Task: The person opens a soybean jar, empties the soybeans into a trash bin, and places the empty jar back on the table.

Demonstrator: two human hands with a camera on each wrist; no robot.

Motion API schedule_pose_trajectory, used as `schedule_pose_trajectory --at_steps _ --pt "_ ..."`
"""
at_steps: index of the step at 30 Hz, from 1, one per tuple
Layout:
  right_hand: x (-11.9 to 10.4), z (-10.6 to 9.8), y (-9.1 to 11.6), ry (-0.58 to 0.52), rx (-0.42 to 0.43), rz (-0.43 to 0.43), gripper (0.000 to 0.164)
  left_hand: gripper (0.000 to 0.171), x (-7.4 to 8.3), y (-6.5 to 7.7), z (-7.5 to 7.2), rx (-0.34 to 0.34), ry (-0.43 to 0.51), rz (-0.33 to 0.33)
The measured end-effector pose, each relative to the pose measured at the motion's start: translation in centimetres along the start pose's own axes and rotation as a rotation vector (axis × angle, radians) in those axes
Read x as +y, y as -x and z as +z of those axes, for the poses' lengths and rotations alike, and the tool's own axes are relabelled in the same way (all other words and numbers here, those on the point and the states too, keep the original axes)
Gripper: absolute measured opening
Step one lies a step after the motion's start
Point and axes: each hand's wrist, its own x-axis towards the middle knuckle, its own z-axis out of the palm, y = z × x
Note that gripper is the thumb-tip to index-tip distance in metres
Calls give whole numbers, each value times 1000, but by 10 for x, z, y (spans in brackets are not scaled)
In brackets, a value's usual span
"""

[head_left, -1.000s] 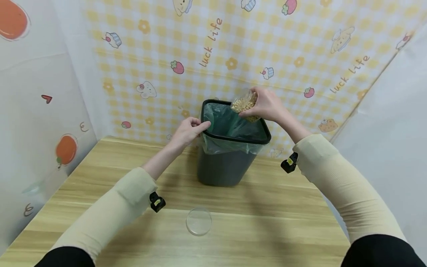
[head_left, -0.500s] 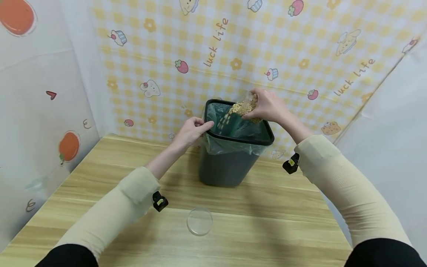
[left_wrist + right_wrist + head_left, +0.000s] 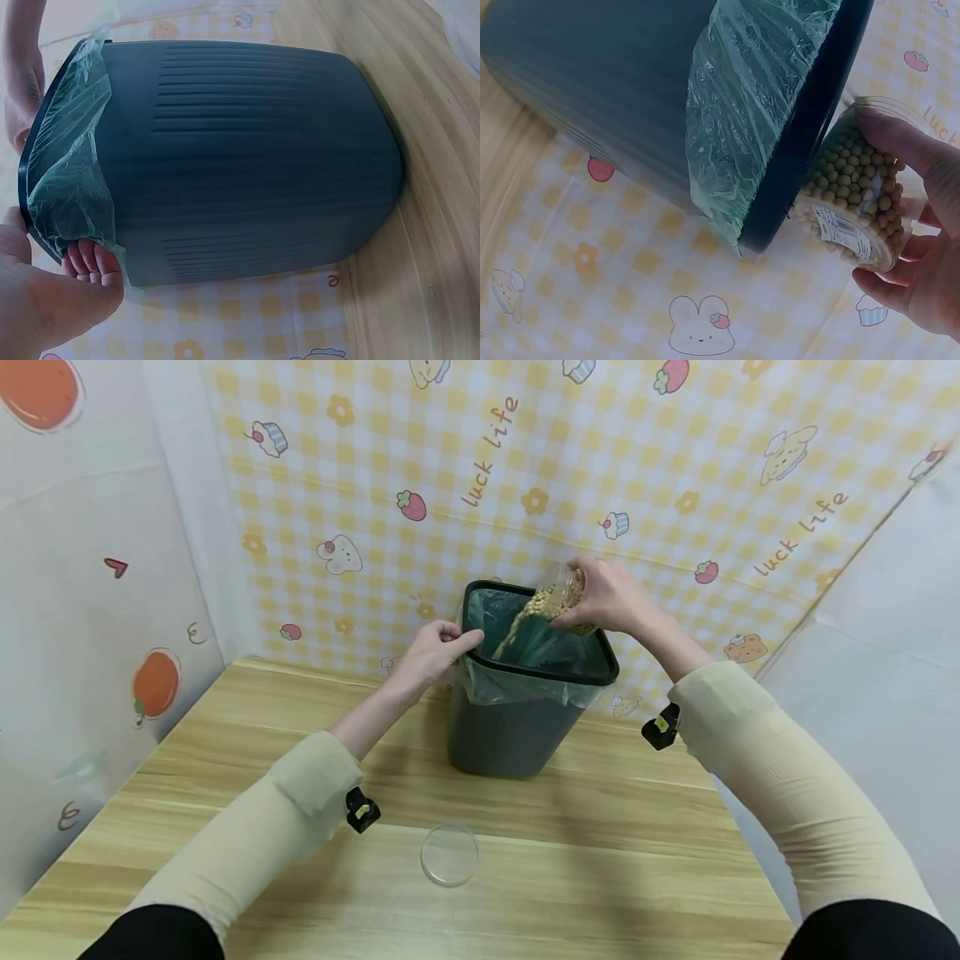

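Observation:
A dark grey trash can (image 3: 510, 735) stands on the table, lined with a translucent green bag (image 3: 79, 161) folded over its black rim. My left hand (image 3: 435, 652) grips the rim at its left side, thumb on top and fingers curled beneath against the bag. My right hand (image 3: 611, 597) holds a clear plastic jar (image 3: 855, 191) by its sides, tipped over the right part of the opening. Soybeans (image 3: 517, 631) run from its mouth down into the bag in a thin stream. A white barcode label shows on the jar's base.
A clear round lid (image 3: 449, 855) lies on the wooden table (image 3: 570, 893) in front of the trash can. Behind stands a yellow checked cloth backdrop (image 3: 360, 485), with white sheets at both sides.
The right hand tips the jar, and soybeans that were inside it now pour out in a stream into the lined trash can. The left hand keeps its grip on the rim.

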Motion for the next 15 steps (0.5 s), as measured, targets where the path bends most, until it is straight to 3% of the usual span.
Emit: schedule_pose_trajectory --at_steps 9,15 --pt "3 -3 2 41 -32 30 94 54 1 -1 1 2 2 -7" --pt "3 -4 4 53 -37 34 92 56 0 -2 1 2 0 -12"
